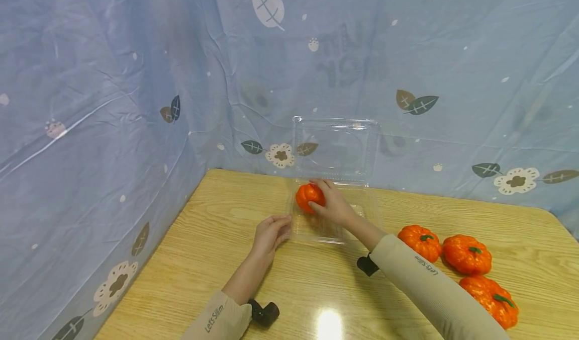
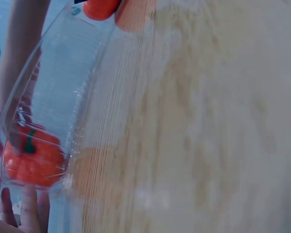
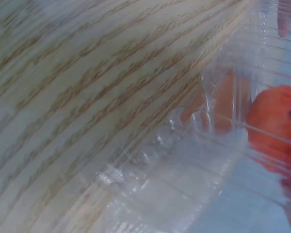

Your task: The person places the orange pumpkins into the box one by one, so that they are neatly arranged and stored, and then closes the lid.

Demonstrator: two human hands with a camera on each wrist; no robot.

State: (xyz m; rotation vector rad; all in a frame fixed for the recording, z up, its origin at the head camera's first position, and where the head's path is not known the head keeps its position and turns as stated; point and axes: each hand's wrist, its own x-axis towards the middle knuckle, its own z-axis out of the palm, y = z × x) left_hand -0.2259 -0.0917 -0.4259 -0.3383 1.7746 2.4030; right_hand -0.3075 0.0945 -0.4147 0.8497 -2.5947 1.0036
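Note:
A clear plastic clamshell container [image 1: 323,240] lies on the table with its lid [image 1: 336,146] raised at the back. In its left part is a small orange toy pumpkin [image 1: 306,199], which my right hand [image 1: 335,206] grips from the right, fingers over the far side and thumb in front. The left wrist view shows the green stem of this pumpkin [image 2: 36,165] through the clear wall. My left hand [image 1: 270,234] is at the container's left side, its extended fingers [image 2: 29,208] against the outer wall. In the right wrist view my right hand is mostly out of sight.
To the right on the wooden table [image 1: 217,209] sit three more orange pumpkins: one nearest the container [image 1: 418,242], another beside it [image 1: 468,255], and a third in front [image 1: 490,300], partly behind my right sleeve. A patterned blue curtain [image 1: 452,78] hangs behind and left.

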